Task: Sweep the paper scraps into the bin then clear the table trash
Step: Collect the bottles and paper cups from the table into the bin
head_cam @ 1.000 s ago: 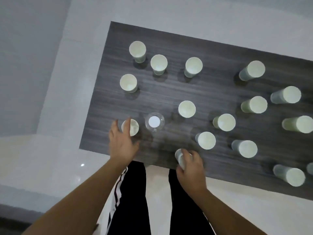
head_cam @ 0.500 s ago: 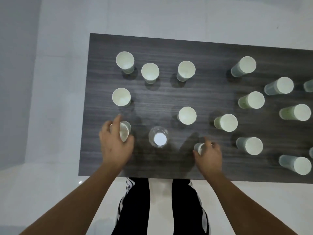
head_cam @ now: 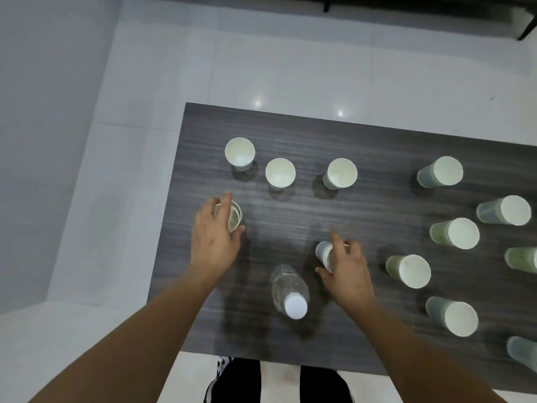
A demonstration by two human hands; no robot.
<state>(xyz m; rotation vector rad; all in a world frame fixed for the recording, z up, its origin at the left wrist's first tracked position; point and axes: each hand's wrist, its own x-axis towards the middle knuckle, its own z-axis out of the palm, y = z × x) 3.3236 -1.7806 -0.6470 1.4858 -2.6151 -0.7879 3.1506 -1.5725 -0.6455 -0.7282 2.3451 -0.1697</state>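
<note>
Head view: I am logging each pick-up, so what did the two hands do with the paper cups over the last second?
The left hand carried its white paper cup up the dark wood-grain table onto the next cup, so two rims now nest there. The right hand gathered the cups nearest the front edge and now grips one further in. The clear capped plastic bottle and the other cups stayed put.

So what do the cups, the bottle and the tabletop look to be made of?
Cups: likely paper, matte white inside, thin rolled rims. Bottle: clear plastic, see-through and glossy, with an opaque white cap. Tabletop: dark grey wood-grain, probably laminate; streaks run lengthwise, low sheen.
</note>
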